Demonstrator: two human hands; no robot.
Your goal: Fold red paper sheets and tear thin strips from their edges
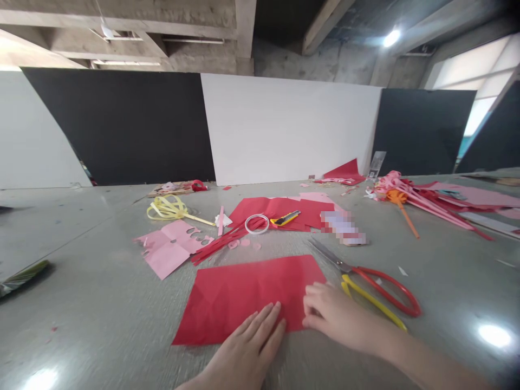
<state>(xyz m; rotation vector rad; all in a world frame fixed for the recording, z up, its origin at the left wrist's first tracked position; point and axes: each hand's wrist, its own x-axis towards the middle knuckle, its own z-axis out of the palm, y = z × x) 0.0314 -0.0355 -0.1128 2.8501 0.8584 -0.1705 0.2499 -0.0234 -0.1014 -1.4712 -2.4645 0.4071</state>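
A red sheet of paper [239, 292] lies in front of me, lightly creased across its surface. Flat on its lower edge rests my left hand [255, 346], fingers stretched out and holding nothing. At the sheet's right edge my right hand [331, 314] has its fingers curled, with thumb and fingertips closed on the paper. Just beyond that hand are scissors [345, 267] with one red and one yellow handle, their blades pointing away to the left.
Past the sheet lie a yellow utility knife [285, 218], a white ring [257, 224], red paper strips [219, 245], cut pink paper [173, 246] and a yellow ribbon shape [167, 208]. A pixelated object [343, 227] sits behind the scissors. Pink and orange paper flowers [396, 189] lie right.
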